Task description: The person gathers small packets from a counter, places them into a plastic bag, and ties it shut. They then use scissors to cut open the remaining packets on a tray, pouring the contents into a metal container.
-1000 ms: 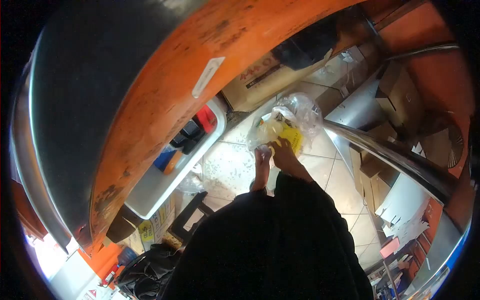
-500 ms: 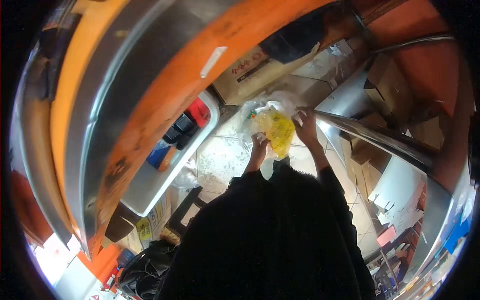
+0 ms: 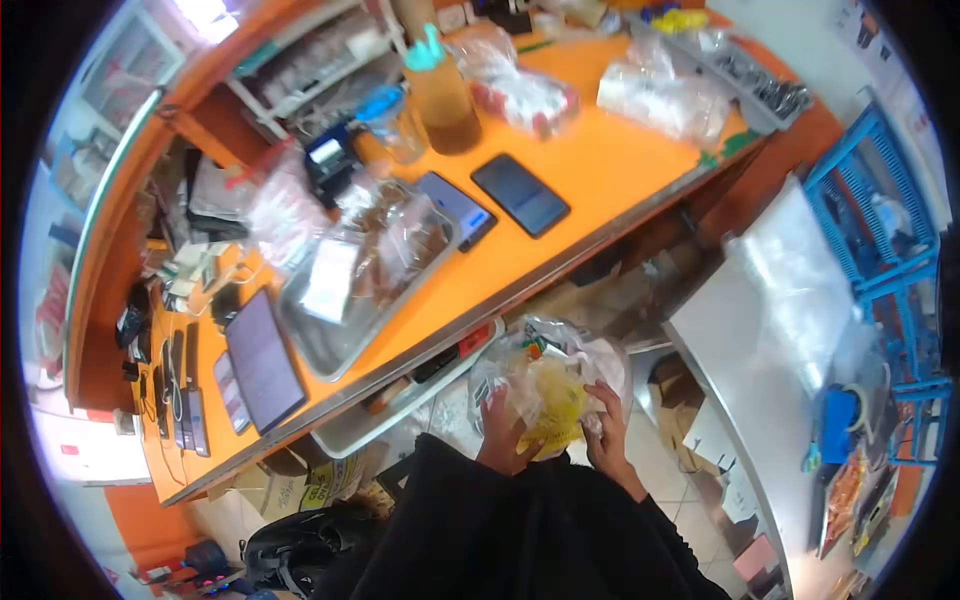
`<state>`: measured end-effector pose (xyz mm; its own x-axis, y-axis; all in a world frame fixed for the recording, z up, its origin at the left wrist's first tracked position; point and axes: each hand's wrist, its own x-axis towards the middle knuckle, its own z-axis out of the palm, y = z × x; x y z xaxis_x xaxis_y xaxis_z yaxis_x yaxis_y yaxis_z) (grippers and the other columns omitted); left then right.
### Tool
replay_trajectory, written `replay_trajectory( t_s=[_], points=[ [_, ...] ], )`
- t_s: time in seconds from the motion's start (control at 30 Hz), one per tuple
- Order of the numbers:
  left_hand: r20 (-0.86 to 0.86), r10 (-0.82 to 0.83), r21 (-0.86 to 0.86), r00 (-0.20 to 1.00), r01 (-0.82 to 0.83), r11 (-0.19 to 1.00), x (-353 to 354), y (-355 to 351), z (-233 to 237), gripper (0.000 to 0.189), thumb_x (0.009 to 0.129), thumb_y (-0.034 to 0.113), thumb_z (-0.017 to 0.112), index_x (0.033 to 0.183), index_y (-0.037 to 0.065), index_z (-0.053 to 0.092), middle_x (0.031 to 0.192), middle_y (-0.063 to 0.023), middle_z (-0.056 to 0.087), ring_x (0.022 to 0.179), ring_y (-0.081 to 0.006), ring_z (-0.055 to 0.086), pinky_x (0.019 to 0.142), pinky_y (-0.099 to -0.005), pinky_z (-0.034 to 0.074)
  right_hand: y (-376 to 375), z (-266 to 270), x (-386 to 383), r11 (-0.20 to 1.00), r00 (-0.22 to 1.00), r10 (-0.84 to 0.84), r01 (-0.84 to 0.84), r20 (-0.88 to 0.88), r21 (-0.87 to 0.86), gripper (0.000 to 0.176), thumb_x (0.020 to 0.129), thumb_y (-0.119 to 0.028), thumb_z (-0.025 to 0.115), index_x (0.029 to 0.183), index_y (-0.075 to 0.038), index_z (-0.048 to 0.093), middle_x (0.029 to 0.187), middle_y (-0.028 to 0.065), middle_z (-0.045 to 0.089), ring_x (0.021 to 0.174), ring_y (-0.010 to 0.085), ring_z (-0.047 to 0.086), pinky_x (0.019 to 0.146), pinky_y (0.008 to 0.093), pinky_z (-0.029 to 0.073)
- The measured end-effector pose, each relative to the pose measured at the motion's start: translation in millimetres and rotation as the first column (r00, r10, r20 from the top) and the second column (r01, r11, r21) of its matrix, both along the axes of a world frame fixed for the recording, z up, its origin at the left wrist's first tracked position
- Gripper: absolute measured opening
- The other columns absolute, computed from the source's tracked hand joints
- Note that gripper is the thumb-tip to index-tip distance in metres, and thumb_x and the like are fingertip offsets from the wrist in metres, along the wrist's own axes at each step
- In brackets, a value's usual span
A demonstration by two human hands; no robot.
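A clear plastic bag with a yellow printed bag (image 3: 553,400) in it hangs in front of my body, below the orange counter's edge. On its left side my left hand (image 3: 502,432) is closed on the plastic. My right hand (image 3: 608,430) grips the bag's right side with bent fingers. Small green and orange bits show near the top of the clear plastic. What else lies inside the bag cannot be made out.
The orange counter (image 3: 585,215) holds a phone (image 3: 520,195), a tablet (image 3: 264,360), a metal tray (image 3: 325,355) and a bottle (image 3: 442,110). A metal table (image 3: 745,350) stands at the right, with blue chairs (image 3: 880,200) beyond. A black backpack (image 3: 305,550) lies lower left.
The view has tilted up, so the countertop and its items now show. Both hands still hold the bag, now nearer to my body, with my left hand further over the yellow part.
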<state>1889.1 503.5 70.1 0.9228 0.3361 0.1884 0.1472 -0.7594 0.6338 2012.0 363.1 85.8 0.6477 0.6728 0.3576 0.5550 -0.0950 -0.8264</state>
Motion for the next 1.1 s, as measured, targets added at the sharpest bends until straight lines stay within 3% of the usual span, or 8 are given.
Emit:
replay_trajectory(
  t_s=[0.2,0.33,0.4,0.63,0.67,0.83,0.93,1.1],
  points=[
    [0.250,-0.105,0.000,0.962,0.109,0.994,0,-2,139,0.065,0.065,0.036,0.059,0.107,-0.008,0.036,0.123,-0.0246,0.023,0.116,-0.0378,0.020,0.092,-0.0539,0.009,4,155,-27,0.964,0.977,-0.213,0.213,-0.016,0.159,0.027,0.076,-0.006,0.042,0.102,0.002,0.041,0.106,0.0156,0.040,0.101,0.0279,0.039,0.088,0.0344,0.028],
    [0.389,-0.218,0.042,0.895,0.219,0.975,21,3,209,0.055,0.068,0.032,0.058,0.102,-0.007,0.039,0.124,-0.0249,0.022,0.116,-0.0386,0.019,0.092,-0.0536,0.010,21,223,-24,0.906,0.955,-0.282,0.296,-0.091,0.303,0.030,0.077,-0.006,0.040,0.105,0.004,0.037,0.104,0.0135,0.040,0.099,0.0222,0.041,0.087,0.0318,0.029],
    [0.454,-0.261,0.062,0.852,0.262,0.963,35,7,235,0.060,0.071,0.028,0.054,0.116,-0.004,0.029,0.125,-0.0223,0.021,0.118,-0.0345,0.019,0.095,-0.0474,0.006,26,256,-13,0.874,0.940,-0.341,0.308,0.024,0.375,0.028,0.077,-0.005,0.039,0.104,0.003,0.039,0.104,0.0136,0.041,0.098,0.0218,0.042,0.087,0.0314,0.028],
    [0.689,-0.412,0.250,0.597,0.337,0.908,117,18,324,0.056,0.079,0.033,0.043,0.117,-0.006,0.026,0.126,-0.0209,0.022,0.118,-0.0340,0.019,0.096,-0.0469,0.008,39,335,57,0.823,0.811,-0.459,0.236,0.361,0.516,0.030,0.075,0.002,0.039,0.105,0.004,0.040,0.106,0.0140,0.041,0.102,0.0249,0.039,0.088,0.0313,0.027],
    [0.729,-0.406,0.239,0.551,0.351,0.905,135,19,332,0.043,0.080,0.027,0.043,0.106,-0.006,0.037,0.122,-0.0227,0.026,0.116,-0.0374,0.021,0.093,-0.0498,0.011,40,338,76,0.837,0.801,-0.439,0.199,0.408,0.510,0.031,0.075,0.002,0.040,0.106,0.003,0.040,0.109,0.0151,0.039,0.104,0.0270,0.037,0.089,0.0317,0.026],
    [0.580,-0.540,0.344,0.610,0.417,0.841,241,33,317,0.049,0.084,0.032,0.033,0.117,-0.004,0.029,0.124,-0.0168,0.028,0.117,-0.0304,0.022,0.097,-0.0441,0.010,42,311,178,0.879,0.743,-0.454,0.281,0.492,0.386,0.035,0.076,-0.001,0.042,0.110,0.004,0.036,0.115,0.0165,0.035,0.110,0.0294,0.032,0.092,0.0327,0.023],
    [0.353,-0.604,0.342,0.714,0.503,0.794,310,41,270,0.047,0.084,0.032,0.031,0.113,-0.005,0.034,0.118,-0.0203,0.034,0.114,-0.0314,0.027,0.098,-0.0402,0.012,48,248,243,0.902,0.813,-0.417,0.317,0.407,0.292,0.036,0.076,-0.002,0.041,0.111,0.004,0.035,0.116,0.0171,0.034,0.109,0.0305,0.032,0.092,0.0335,0.023],
    [0.310,-0.581,0.228,0.753,0.534,0.814,364,44,233,0.046,0.084,0.030,0.029,0.109,-0.008,0.036,0.115,-0.0241,0.037,0.108,-0.0376,0.031,0.096,-0.0389,0.019,71,194,287,0.894,0.912,-0.391,0.343,0.127,0.288,0.036,0.076,-0.004,0.041,0.112,0.004,0.036,0.119,0.0202,0.031,0.110,0.0327,0.031,0.092,0.0360,0.023]
  ],
)
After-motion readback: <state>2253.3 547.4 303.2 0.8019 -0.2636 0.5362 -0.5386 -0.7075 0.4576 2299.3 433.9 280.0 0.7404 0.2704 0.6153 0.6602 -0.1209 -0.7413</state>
